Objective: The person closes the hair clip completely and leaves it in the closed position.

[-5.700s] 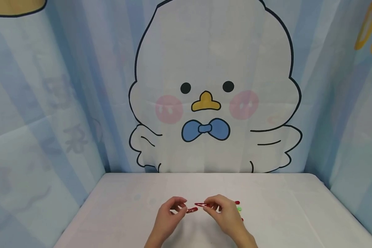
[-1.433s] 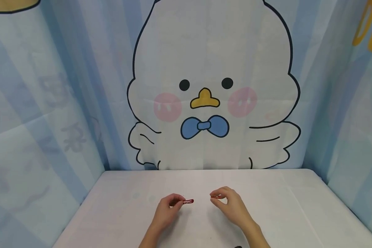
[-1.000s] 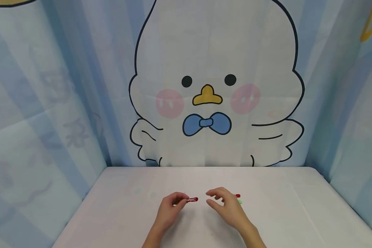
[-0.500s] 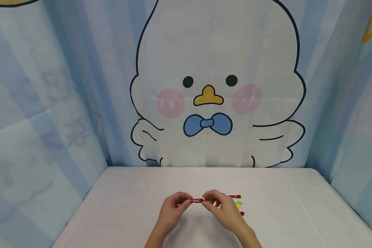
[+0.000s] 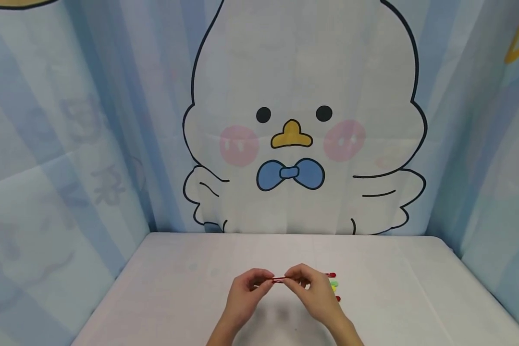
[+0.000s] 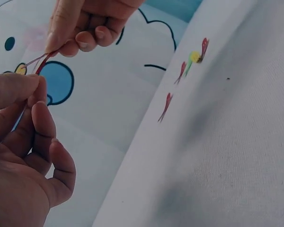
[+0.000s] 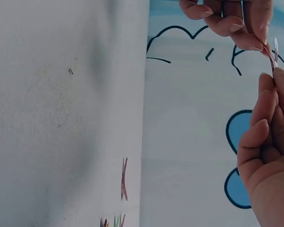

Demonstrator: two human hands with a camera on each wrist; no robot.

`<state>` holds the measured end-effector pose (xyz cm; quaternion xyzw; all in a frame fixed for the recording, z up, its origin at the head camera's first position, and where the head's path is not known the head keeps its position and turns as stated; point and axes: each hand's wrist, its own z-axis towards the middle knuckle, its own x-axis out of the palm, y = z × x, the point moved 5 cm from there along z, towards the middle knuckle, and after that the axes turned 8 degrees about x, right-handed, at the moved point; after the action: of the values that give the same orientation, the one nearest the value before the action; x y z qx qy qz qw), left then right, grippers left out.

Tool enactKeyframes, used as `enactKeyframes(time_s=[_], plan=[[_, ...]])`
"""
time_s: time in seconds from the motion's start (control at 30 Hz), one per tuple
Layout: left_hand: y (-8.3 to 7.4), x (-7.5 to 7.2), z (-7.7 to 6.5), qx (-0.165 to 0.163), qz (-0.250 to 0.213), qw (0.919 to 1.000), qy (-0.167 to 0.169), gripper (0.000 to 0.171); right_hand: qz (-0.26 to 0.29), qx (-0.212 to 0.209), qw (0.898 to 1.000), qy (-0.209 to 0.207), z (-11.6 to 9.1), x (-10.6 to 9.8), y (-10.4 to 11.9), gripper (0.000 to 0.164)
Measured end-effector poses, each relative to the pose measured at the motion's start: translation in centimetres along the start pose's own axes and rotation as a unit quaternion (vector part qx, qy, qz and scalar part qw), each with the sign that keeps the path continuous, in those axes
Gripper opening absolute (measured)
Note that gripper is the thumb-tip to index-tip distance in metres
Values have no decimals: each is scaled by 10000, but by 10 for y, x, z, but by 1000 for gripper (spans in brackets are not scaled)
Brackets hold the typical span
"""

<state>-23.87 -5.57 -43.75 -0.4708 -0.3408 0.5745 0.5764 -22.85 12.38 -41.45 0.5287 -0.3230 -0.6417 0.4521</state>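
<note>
A slim red snap hair clip [image 5: 278, 280] is stretched between my two hands, above the table. My left hand [image 5: 246, 294] pinches one end of it between thumb and forefinger. The other end is pinched by my right hand [image 5: 313, 290]. Seen from the left wrist, the clip [image 6: 41, 65] shows two strips spread apart between the fingertips. The right wrist view also shows the strips of the clip [image 7: 270, 56] parted. Both ends of the clip are covered by fingers.
Several more clips lie on the white table [image 5: 393, 293] behind my right hand: a red clip [image 6: 165, 107], a green clip [image 6: 188, 65] with a yellow ornament [image 6: 195, 57], and another red clip [image 6: 204, 47]. A printed curtain [image 5: 285, 211] hangs behind the table.
Earlier each hand held a red clip. The right hand's clip left its fingers, and that hand came in to pinch the left hand's clip. The clip now shows its strips parted.
</note>
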Motion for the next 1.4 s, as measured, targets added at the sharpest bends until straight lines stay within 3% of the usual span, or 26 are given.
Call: enactKeyframes(time_s=[0.13,0.4,0.57,0.87,1.4], plan=[[-2,1,0,-94,-212,9997,37,22,150,-166,9994,-257,0,-2,1,10],[-1,1,0,-107,83,9998,-139,19,254,-477,9979,-350,-1,1,2,12],[0,-1,1,-83,307,9991,-275,12,168,-298,9987,-377,1,4,-2,11],[3,0,-1,-72,162,9987,-473,8,-167,157,9989,-415,1,10,-7,17],[2,2,1,102,544,9976,-421,4,-428,-179,9972,-586,0,9,-3,22]])
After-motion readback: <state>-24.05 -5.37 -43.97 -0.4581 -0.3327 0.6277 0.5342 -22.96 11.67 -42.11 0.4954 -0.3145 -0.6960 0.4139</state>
